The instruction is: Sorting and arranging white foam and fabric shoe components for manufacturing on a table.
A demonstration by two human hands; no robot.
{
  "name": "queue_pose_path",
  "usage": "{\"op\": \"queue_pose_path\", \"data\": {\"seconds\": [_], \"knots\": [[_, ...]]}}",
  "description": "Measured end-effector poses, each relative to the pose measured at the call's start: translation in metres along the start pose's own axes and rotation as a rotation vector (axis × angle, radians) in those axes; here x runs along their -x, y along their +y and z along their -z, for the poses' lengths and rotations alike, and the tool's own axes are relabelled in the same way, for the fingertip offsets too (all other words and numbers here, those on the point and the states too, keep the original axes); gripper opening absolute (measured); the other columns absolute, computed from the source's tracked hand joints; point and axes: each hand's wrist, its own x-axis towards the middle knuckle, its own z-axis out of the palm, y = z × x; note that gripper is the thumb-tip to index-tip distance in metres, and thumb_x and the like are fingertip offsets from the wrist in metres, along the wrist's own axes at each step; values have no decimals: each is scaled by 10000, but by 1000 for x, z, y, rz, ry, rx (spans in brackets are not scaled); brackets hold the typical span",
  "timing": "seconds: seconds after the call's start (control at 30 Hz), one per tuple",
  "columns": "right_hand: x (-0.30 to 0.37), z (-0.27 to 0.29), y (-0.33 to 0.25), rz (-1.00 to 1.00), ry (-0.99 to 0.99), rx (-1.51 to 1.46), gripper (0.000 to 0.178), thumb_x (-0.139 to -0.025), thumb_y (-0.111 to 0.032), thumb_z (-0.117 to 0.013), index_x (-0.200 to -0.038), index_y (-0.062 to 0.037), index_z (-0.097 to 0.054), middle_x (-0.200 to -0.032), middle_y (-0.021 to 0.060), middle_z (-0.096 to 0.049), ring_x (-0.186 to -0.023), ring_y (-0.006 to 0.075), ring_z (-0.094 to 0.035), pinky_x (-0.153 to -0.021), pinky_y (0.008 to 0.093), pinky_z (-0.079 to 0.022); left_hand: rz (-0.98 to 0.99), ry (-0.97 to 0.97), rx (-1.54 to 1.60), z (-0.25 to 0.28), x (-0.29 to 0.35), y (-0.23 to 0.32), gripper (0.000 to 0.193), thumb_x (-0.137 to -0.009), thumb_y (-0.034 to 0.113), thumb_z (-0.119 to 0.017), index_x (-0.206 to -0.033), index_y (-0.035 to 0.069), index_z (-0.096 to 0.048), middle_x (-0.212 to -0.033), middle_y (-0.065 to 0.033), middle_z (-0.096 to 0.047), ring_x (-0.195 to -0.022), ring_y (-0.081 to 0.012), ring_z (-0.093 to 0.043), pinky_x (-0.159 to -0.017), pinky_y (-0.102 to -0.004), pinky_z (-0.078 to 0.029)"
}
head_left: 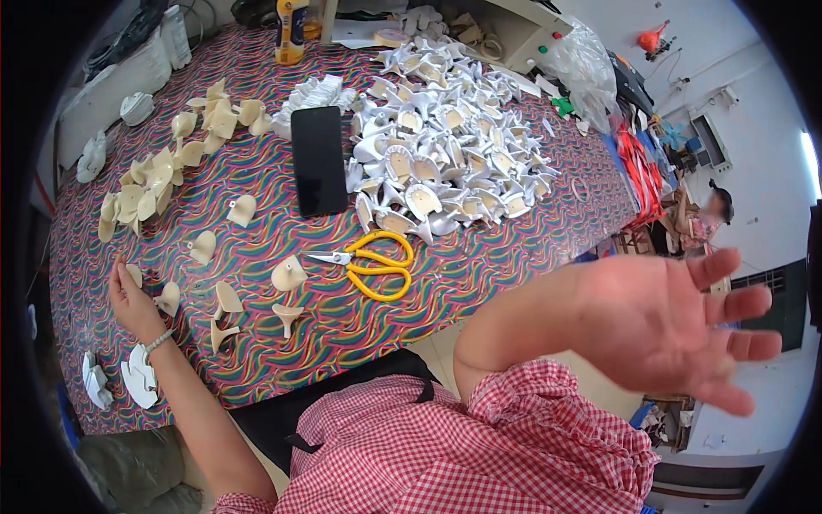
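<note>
Covering the table (479, 274) is a cloth of wavy, many-coloured stripes, curving away toward the far edge. Lying on it in the far middle is a large heap of white heel-shaped pieces (445, 154), and spreading over the far left is a looser group of cream heel-shaped pieces (163, 180), with single ones trailing toward the near left. Resting between the two groups is a black phone (318, 160), face up, and lying just near of it are yellow-handled scissors (370, 264), blades pointing left. Standing at the far edge is a yellow bottle (291, 30). To the right, beyond the table, the room is showing white walls and another person (711, 218) sitting well apart. The left hand (133, 300) is resting on the cloth at the near left, fingers curling loosely around a cream piece (134, 274) by its fingertips; whether it is gripping or only touching it, I cannot tell. Another cream piece (169, 298) is lying just beside that hand. The right hand (676, 330) is hanging raised off the near right edge of the table, palm up, fingers spread wide, holding nothing. A red-checked sleeve (531, 411) is showing below it.
</note>
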Motion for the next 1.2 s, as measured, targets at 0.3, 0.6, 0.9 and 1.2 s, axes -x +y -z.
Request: {"op": "queue_pose_path", "data": {"seconds": [0.3,0.6,0.9,1.2], "knots": [[162,-2,-45,-900,-1018,-192,427,-859,25,-605,-1274,18,-508,-1202,172,-565,-921,233,-634,-805,329,-509,-86,-220,-112,7,-15,-3,389,-950,179,-548,-1322,64,-548,-1464,-197,-388,-1373,-289,-359,-1093,-389,-318],[207,60,-81,-971,-1353,-25,390,-893,-4,-580,-1277,-12,-511,-1063,138,-616,-934,240,-638,-835,331,-501,-301,23,-439,21,-18,5,507,-863,23,-544,-1363,81,-490,-1378,-212,-460,-1300,-348,-424,-1060,-443,-340],[213,60,-78,-1037,-1257,-65,354,-895,-39,-581,-1246,-40,-535,-1002,119,-638,-869,267,-628,-750,354,-496,-382,145,-915,19,-14,10,619,-794,-18,-572,-1387,118,-458,-1327,-125,-545,-1190,-296,-541,-935,-460,-412],[211,67,-76,-1148,-1211,-87,373,-912,-46,-573,-1280,-23,-513,-1062,135,-651,-926,250,-641,-810,342,-498,-366,-31,-1099,7,-9,-5,418,-977,198,-455,-1391,147,-482,-1325,-90,-575,-1299,-251,-476,-1153,-545,-125]]}}
